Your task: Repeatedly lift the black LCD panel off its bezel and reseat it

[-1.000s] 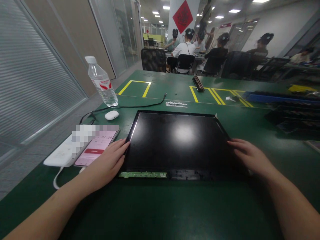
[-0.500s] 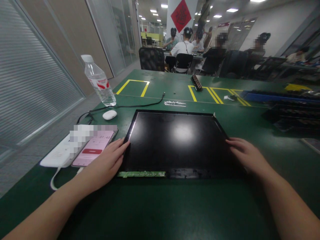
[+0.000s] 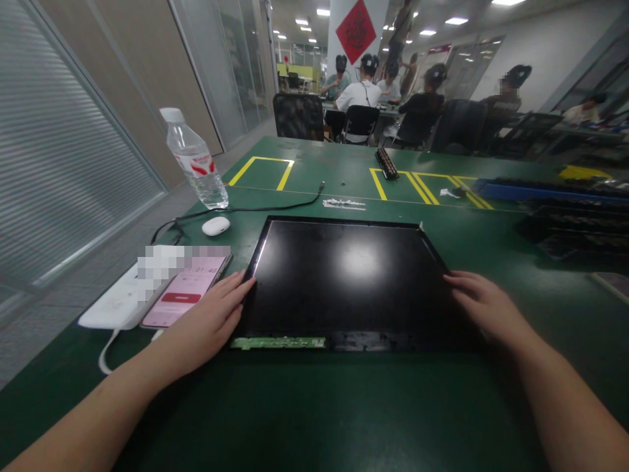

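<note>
L hand & R hand at opp. edges of black screen

L fingers: nearly straight, close tog., tips on screen's L edge. R fingers: slightly bent, tips at its R edge. Can't tell if either hand pinches or just rests agst it. Screen lies flat on green table, btwn the hands, w/ bright glare mid-panel. Thin green circuit board along L part of its near edge.

Just L of L hand: phone, pink display lit; next to it white slab w/ white cord. Beyond those: small white case, black cable, clear bottle w/ red-&-white label. White scraps behind screen.

Farther: dark ridged block by yellow tape; long blue item far R, blurry. Bkgd: ppl seated on chairs, red diamond sign above.
</note>
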Motion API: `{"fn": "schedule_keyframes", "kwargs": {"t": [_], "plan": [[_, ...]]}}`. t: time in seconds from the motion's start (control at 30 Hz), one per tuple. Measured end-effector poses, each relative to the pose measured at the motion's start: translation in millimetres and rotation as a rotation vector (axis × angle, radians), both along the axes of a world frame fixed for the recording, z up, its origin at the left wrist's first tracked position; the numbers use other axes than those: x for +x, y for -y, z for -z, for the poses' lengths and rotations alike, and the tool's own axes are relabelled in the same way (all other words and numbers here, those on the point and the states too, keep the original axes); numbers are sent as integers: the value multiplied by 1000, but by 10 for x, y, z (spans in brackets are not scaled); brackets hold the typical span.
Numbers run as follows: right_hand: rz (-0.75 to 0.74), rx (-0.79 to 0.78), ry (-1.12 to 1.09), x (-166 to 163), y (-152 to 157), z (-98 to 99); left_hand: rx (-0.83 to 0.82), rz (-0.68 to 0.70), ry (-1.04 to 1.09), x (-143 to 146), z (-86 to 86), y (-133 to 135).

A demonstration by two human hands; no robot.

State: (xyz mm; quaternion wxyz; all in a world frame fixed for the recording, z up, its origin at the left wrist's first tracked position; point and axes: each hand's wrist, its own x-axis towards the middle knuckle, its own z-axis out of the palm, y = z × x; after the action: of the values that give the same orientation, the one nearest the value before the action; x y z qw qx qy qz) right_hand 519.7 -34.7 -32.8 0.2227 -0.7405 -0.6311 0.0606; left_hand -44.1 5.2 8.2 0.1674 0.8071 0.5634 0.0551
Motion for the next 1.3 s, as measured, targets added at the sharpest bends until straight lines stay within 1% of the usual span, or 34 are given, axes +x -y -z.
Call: {"fn": "schedule_keyframes", "kwargs": {"t": [0.1,0.23,0.4,0.5,0.63,0.87,0.97,1.1,1.2,1.3], "plan": [[3,4,9,5,-2,15,-19,-28,19,31,-22,-8],[-18,19,7,36,-13,40,-20,-73,123,43,-2,-23],[-32,23,-14,49,-43,53,-38,-210,290,66,6,-22],[-9,-13,-9,34,-48,38,-48,-255,319,93,-6,-28],[4,-32,-1,21,-34,3,-17,-278,307,127,-22,-37],[24,-60,19,32,-32,-9,84,-246,297,186,-3,-28],[13,-46,20,52,-37,4,93,-266,338,204,-8,-8],[3,-46,24,56,-41,2,61,-327,404,231,-77,41],[23,-61,19,25,-44,-13,24,-377,510,265,-142,72],[36,-65,10,-6,-47,-24,-76,-448,724,302,-186,79]]}}
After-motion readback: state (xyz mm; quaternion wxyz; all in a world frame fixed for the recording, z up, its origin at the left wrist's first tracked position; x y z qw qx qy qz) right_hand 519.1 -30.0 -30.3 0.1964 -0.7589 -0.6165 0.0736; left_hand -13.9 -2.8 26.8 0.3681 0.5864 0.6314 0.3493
